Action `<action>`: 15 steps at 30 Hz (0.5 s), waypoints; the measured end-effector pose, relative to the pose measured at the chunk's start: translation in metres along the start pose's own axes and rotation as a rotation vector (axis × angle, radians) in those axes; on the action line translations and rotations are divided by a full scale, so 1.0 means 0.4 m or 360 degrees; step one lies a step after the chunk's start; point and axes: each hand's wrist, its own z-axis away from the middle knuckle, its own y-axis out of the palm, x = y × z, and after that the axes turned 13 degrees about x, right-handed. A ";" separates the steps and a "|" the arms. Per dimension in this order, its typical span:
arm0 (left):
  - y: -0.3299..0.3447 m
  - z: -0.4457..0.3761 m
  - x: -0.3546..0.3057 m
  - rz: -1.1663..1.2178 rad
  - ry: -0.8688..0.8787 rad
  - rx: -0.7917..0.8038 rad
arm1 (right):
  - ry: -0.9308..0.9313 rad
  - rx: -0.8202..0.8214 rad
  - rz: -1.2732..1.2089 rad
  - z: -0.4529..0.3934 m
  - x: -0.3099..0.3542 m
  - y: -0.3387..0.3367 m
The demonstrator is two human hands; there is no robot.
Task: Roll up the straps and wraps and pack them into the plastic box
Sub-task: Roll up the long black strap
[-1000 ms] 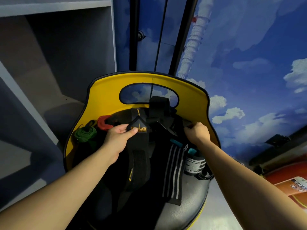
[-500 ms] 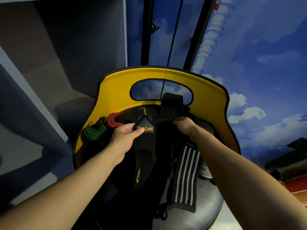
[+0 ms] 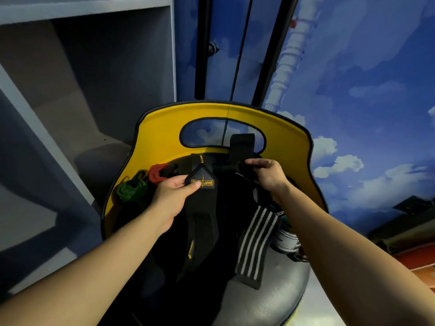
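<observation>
On the black seat (image 3: 270, 302) nearest the viewer, a black wrap with grey stripes (image 3: 253, 245) lies flat and unrolled; just beside it, to the right, a white-and-grey item (image 3: 286, 240) is too hidden to identify. Farther in, a black strap with a yellow label (image 3: 202, 203) lies stretched out; the left hand (image 3: 171, 198) pinches its labelled end between thumb and fingers. The right hand (image 3: 268, 176) has its fingers curled round another black strap (image 3: 240, 149) near the yellow backrest (image 3: 289, 147). Against that backrest, at left, a green band (image 3: 131, 190) and a red band (image 3: 157, 174) sit bunched, apparently coiled. No plastic box is in view. Assessment: task at an early stage. Both held straps and the striped wrap remain unrolled, and nothing is seen packed.
</observation>
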 end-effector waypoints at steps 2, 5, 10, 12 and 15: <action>0.005 0.009 -0.011 0.0002 0.0013 0.0007 | -0.0052 -0.0013 -0.0112 0.022 0.021 -0.009; 0.013 0.025 -0.032 -0.0002 0.0027 0.0016 | -0.0146 -0.0025 -0.0139 0.055 0.047 -0.023; 0.029 0.046 -0.067 -0.0029 0.0049 0.0033 | -0.0267 -0.0106 -0.0101 0.095 0.081 -0.044; 0.036 0.056 -0.076 -0.0037 0.0056 0.0037 | -0.0301 -0.0131 -0.0179 0.112 0.099 -0.050; 0.042 0.069 -0.082 -0.0066 0.0049 0.0023 | -0.0386 -0.0175 -0.0263 0.135 0.123 -0.054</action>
